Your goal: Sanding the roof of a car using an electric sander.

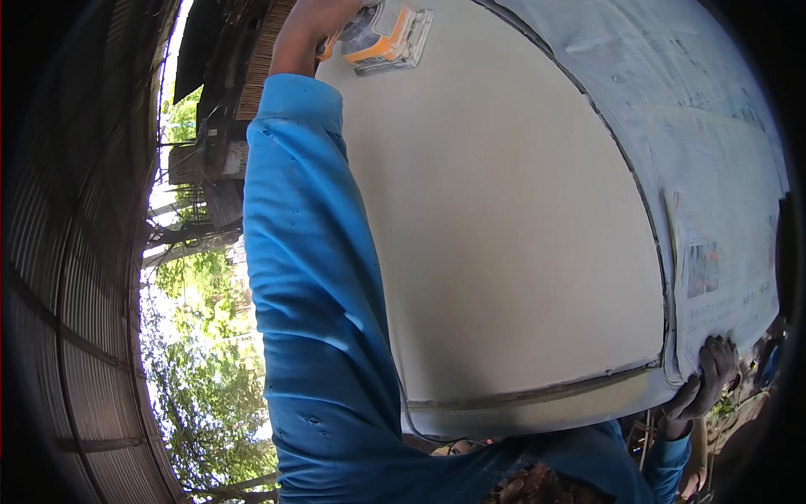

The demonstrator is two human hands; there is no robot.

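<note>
My left hand [315,25] grips an orange and grey power sander [388,38] at the top of the view. The sander's flat square pad is against the upper edge of a broad, smooth cream panel [512,218], which looks like vehicle bodywork. Newspaper sheets [722,218] cover the surface to the right of the panel, past a dark seam. My right hand [705,382], dark with dust, rests at the lower corner of the newspaper. Its thumb stands apart from the fingers.
A thin dark cable [406,410] hangs beside my left sleeve at the panel's lower left. A pale curved edge [537,412] runs below the panel. Corrugated metal sheeting [75,252] and leafy trees [206,353] lie to the left. Cluttered ground shows at the lower right.
</note>
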